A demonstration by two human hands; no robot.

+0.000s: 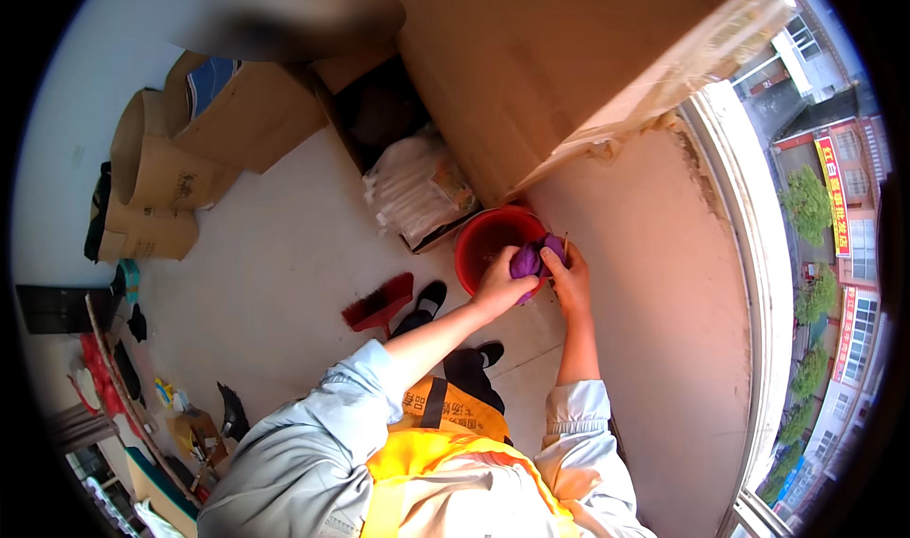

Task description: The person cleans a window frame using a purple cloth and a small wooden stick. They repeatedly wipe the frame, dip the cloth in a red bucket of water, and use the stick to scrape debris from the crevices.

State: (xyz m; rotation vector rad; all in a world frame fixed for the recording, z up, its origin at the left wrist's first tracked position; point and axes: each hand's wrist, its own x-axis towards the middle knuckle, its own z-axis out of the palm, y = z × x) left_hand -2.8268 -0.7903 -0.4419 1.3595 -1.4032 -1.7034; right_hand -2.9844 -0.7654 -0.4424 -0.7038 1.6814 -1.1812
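Snugly closed around purple cloth (525, 262): left hand (498, 283) and right hand (571, 283).

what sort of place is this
Likely an indoor storage or utility room beside a white window frame: big brown cardboard box, round red plastic bucket and red-bristled broom head.

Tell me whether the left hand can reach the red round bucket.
Probably yes: the left hand appears above the bucket with nothing visible between, though it grips a purple cloth-like bundle.
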